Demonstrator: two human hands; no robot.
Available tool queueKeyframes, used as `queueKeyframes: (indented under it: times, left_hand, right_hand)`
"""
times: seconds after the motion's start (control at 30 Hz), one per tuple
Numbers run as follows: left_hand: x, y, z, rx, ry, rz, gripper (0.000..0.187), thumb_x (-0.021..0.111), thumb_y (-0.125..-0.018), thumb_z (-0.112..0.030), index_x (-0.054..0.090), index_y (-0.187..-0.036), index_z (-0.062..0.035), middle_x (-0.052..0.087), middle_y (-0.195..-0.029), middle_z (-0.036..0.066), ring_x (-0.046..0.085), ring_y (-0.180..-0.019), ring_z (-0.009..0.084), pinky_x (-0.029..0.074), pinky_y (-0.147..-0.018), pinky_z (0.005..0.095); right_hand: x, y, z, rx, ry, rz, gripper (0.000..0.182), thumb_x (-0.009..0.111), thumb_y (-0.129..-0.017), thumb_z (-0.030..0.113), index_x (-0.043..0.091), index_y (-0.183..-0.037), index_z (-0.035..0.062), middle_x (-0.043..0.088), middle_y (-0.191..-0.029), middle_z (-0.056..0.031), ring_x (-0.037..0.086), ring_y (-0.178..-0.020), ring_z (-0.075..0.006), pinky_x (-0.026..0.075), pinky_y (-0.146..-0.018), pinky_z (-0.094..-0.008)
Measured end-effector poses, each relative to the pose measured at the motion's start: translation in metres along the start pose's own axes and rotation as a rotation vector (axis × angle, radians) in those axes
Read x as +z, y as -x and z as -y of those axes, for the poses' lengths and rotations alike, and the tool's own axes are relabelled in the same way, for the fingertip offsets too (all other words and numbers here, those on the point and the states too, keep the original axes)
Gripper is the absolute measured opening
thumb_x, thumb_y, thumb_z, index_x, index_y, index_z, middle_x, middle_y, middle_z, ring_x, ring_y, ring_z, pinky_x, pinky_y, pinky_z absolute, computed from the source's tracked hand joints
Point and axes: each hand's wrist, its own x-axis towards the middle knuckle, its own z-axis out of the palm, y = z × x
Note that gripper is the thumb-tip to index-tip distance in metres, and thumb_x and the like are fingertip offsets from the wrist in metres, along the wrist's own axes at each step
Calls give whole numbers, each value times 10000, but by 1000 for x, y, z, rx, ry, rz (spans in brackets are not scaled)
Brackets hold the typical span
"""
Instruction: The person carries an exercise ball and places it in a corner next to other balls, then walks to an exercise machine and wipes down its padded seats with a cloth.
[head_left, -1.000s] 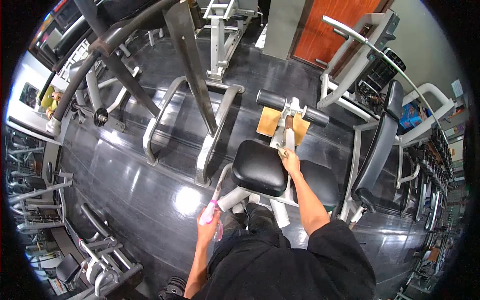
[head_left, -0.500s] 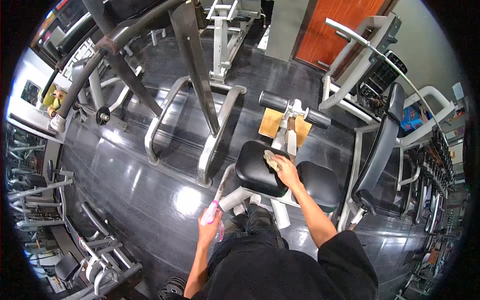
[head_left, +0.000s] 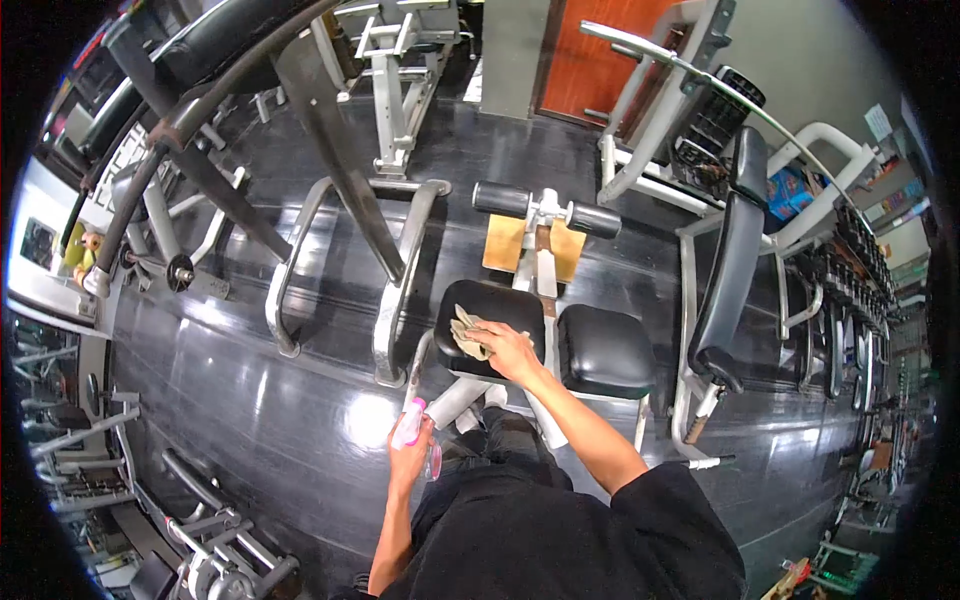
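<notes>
My right hand (head_left: 505, 350) presses a crumpled beige cloth (head_left: 466, 334) onto the left black padded seat (head_left: 497, 297) of a gym bench. The fingers are closed around part of the cloth, near the pad's lower left. Beside it on the right is a second black pad (head_left: 604, 350), which nothing touches. My left hand (head_left: 408, 455) is wrapped around a clear spray bottle with a pink and white top (head_left: 410, 422), held low to the left of the bench. Part of the bottle is hidden by the fingers.
Two black foam rollers (head_left: 502, 198) sit at the bench's far end above a wooden board (head_left: 505, 243). A grey metal frame (head_left: 400, 290) stands close on the left. An inclined black bench (head_left: 722, 270) is on the right, with dumbbell racks (head_left: 845, 270) behind.
My right hand has slid the cloth from the pad's upper right toward its lower left. The view has shifted somewhat to the right. My left hand still holds the spray bottle.
</notes>
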Motion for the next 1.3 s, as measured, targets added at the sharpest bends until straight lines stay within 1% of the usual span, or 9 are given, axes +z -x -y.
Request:
queueKeyframes:
  times: [0.07, 0.17, 0.3, 0.43, 0.57, 0.63, 1.07, 1.17, 1.3]
  left_hand:
    - [5, -2, -1, 29, -6, 20, 141, 648, -843, -78, 604, -956, -5, 605, -766, 33, 549, -598, 79, 451, -542, 231]
    - [11, -4, -3, 36, 4, 56, 148, 653, -839, -83, 608, -956, -5, 610, -784, 38, 548, -586, 82, 452, -532, 229]
    - [18, -10, 5, 74, 35, 87, 138, 659, -834, -90, 611, -933, -6, 612, -758, 33, 540, -558, 78, 448, -525, 231]
    - [22, -6, -10, 32, -43, 120, 126, 654, -842, -91, 608, -923, -6, 606, -734, 30, 548, -568, 75, 449, -528, 232]
    - [21, -5, -9, 66, -29, 133, 122, 650, -846, -88, 608, -925, -6, 607, -733, 30, 549, -570, 75, 450, -530, 232]
    - [19, -7, -11, 150, -15, 144, 119, 646, -849, -85, 608, -930, -7, 610, -736, 30, 551, -573, 76, 452, -534, 231]
    - [3, -21, -24, 167, -22, 141, 118, 645, -849, -75, 601, -937, -10, 609, -761, 24, 541, -585, 68, 449, -544, 221]
    - [0, -23, -32, 182, -12, 162, 118, 648, -847, -74, 600, -936, -13, 606, -760, 18, 540, -588, 65, 449, -547, 219]
    - [-8, -23, -48, 211, -38, 251, 117, 652, -847, -83, 603, -931, -18, 599, -752, 9, 533, -598, 58, 447, -551, 220]
  right_hand:
    - [-6, 17, -1, 74, 42, -35, 596, 511, -645, -90, 626, -1163, 182, 551, -1266, -75, 526, -1154, -273, 469, -923, -383]
    - [-3, 36, -1, 193, 66, -214, 597, 524, -631, -86, 627, -1155, 181, 551, -1262, -76, 521, -1159, -274, 465, -919, -385]
    - [4, 37, 2, 250, 61, -298, 585, 524, -623, -89, 638, -1134, 174, 565, -1245, -38, 531, -1135, -277, 461, -926, -386]
    - [4, 35, 2, 236, 28, -340, 541, 528, -636, -85, 654, -1102, 159, 581, -1221, -59, 545, -1109, -290, 464, -923, -382]
    - [6, 36, -3, 200, 7, -354, 511, 555, -659, -70, 652, -1105, 159, 581, -1222, -63, 552, -1097, -293, 466, -915, -376]
    - [6, 35, 0, 207, -2, -365, 500, 553, -671, -65, 654, -1103, 165, 581, -1219, -70, 553, -1093, -293, 463, -912, -378]
    - [10, 37, -3, 193, 11, -382, 482, 559, -698, -57, 645, -1112, 176, 567, -1241, -77, 540, -1115, -293, 449, -925, -384]
    - [7, 37, -1, 204, 1, -357, 480, 570, -703, -52, 643, -1120, 175, 556, -1256, -73, 531, -1129, -290, 443, -936, -390]
    - [1, 39, -4, 174, 8, -249, 536, 589, -711, -37, 599, -1197, 189, 507, -1311, -90, 489, -1182, -298, 417, -980, -393]
